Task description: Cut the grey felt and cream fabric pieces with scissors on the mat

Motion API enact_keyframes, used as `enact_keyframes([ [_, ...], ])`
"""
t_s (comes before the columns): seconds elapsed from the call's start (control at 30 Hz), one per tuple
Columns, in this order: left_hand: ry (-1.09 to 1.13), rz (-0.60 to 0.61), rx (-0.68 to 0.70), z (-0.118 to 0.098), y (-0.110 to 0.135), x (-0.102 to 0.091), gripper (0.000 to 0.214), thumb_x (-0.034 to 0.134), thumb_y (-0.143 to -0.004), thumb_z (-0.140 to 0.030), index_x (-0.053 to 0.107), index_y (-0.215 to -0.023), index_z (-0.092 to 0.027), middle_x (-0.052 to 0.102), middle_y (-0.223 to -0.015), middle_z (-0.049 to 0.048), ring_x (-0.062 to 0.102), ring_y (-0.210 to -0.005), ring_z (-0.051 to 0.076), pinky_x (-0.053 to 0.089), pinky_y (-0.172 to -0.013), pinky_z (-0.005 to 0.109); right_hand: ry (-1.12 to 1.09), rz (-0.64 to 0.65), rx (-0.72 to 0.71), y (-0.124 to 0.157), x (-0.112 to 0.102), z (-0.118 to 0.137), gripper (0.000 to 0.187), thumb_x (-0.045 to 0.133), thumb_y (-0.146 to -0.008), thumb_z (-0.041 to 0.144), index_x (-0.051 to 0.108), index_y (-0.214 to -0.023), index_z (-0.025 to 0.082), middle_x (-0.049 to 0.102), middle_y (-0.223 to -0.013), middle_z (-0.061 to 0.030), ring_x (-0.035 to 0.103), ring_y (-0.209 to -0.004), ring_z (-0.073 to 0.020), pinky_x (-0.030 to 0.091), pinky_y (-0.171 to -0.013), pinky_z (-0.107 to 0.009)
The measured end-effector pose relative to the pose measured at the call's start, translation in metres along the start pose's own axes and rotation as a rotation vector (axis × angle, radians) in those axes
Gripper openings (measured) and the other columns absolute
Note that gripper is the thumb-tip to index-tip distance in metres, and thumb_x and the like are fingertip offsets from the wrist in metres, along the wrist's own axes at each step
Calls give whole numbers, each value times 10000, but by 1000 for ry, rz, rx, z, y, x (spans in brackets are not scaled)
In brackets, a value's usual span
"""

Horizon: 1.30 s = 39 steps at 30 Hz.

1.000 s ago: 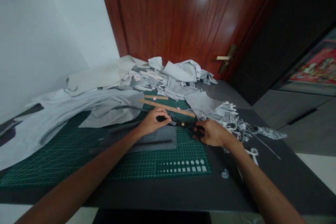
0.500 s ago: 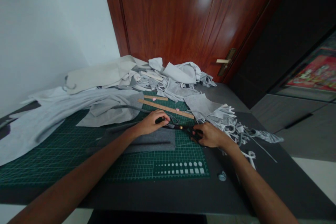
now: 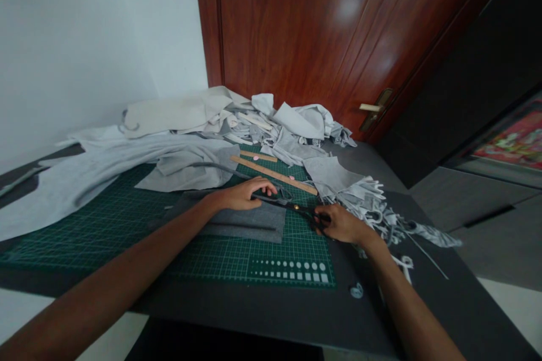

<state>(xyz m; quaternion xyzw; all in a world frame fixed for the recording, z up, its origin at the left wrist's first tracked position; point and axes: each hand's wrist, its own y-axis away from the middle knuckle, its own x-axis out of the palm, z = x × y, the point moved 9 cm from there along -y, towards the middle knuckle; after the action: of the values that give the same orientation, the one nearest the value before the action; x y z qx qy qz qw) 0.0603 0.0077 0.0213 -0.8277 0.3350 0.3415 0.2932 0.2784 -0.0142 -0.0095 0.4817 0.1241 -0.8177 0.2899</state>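
Note:
My right hand (image 3: 342,224) is shut on the black handles of a pair of fabric shears (image 3: 296,208), which have a brass pivot. Their blades point left towards my left hand (image 3: 245,195). That hand lies curled on a grey felt piece (image 3: 245,223), its fingertips beside the blades. A thin grey felt strip (image 3: 220,170) curves from the fabric towards the shears. The blade tips are partly hidden by my left fingers.
A green cutting mat (image 3: 105,237) lies on a dark table (image 3: 254,316). Two wooden rulers (image 3: 275,175) rest on it. Heaped grey fabric (image 3: 292,124) lies against a red-brown door (image 3: 330,28), with fringed offcuts (image 3: 364,197) at right and a small pale scrap (image 3: 356,291) nearby.
The view has turned, so the door and table sit further right in the frame. Both hands stay at the shears and felt, with little movement between them.

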Motion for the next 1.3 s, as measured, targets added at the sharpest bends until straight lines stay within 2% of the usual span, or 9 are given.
enact_keyframes([
  [0.3,-21,-65,-59,12,0,-8,433,507,-770,-56,590,-1184,-153,624,-957,40,562,-828,151,460,-748,262,52,16,69,1,-3,6,117,630,-685,197,515,-706,208,539,-662,31,481,-614,-126,307,-576,-255],
  [0.43,4,-107,-69,18,-1,-10,329,501,-841,-113,606,-1151,-148,636,-891,36,563,-766,139,454,-697,255,65,9,77,1,-4,8,116,630,-682,190,518,-706,209,546,-656,29,471,-609,-125,301,-573,-256],
  [0.63,69,-144,-72,22,-2,-11,296,524,-845,-138,611,-1128,-149,622,-844,16,538,-710,121,434,-644,235,97,-4,75,2,-7,12,134,620,-663,156,498,-681,210,542,-634,25,459,-593,-121,283,-565,-256],
  [1.03,53,-128,3,22,-3,-6,378,507,-793,-60,610,-1147,-144,608,-832,7,533,-724,114,428,-679,230,114,-31,71,1,-8,14,121,583,-645,146,480,-635,209,520,-598,33,455,-575,-118,276,-553,-256],
  [1.3,60,-129,4,21,-3,-6,337,518,-831,-96,601,-1154,-149,607,-835,8,530,-723,118,424,-677,235,131,-23,81,2,-9,15,113,587,-643,161,485,-642,211,524,-612,34,476,-587,-124,297,-565,-258],
])
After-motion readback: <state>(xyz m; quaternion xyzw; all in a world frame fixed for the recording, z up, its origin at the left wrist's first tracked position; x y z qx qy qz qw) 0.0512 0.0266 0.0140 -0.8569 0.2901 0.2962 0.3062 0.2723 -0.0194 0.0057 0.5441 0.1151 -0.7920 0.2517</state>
